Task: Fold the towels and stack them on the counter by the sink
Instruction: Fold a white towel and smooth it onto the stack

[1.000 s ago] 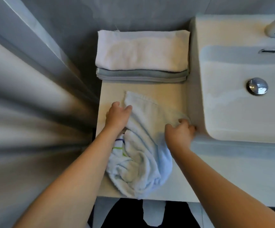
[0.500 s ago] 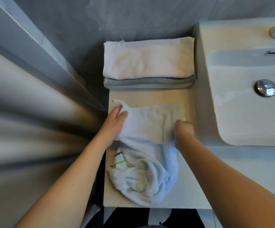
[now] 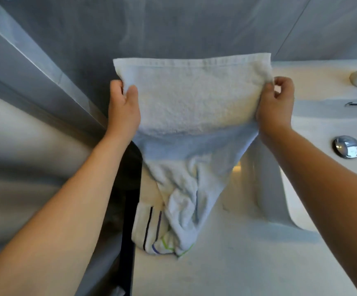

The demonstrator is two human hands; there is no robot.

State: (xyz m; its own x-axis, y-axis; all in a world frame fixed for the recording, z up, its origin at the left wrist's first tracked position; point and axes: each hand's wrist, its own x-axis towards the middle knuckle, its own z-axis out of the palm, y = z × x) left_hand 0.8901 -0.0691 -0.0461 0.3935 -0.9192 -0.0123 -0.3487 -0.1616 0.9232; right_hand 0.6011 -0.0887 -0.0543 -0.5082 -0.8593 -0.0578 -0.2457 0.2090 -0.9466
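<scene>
Holding a pale blue towel (image 3: 194,103) up before the grey wall, I pinch its upper corners, my left hand (image 3: 123,107) at one side edge with thumb in front and fingers (image 3: 117,86) curled behind, my right hand (image 3: 276,105) gripping the opposite edge with fingers (image 3: 282,86) bunched on the cloth. The hemmed top edge runs level from left to right between my two hands, both about equally near it, and that is the towel's stretched axis. Below my grip the cloth narrows and hangs toward me, its bunched lower end with the striped border (image 3: 154,231) resting crumpled on the table (image 3: 226,263) beside the sink (image 3: 322,129). The next move, as I judge it, turns on that hanging length: the free end lies below and nearer my body than my hands, so it must be lifted clear or laid flat along the table before any fold can be squared. The folded stack is hidden behind the raised cloth.
</scene>
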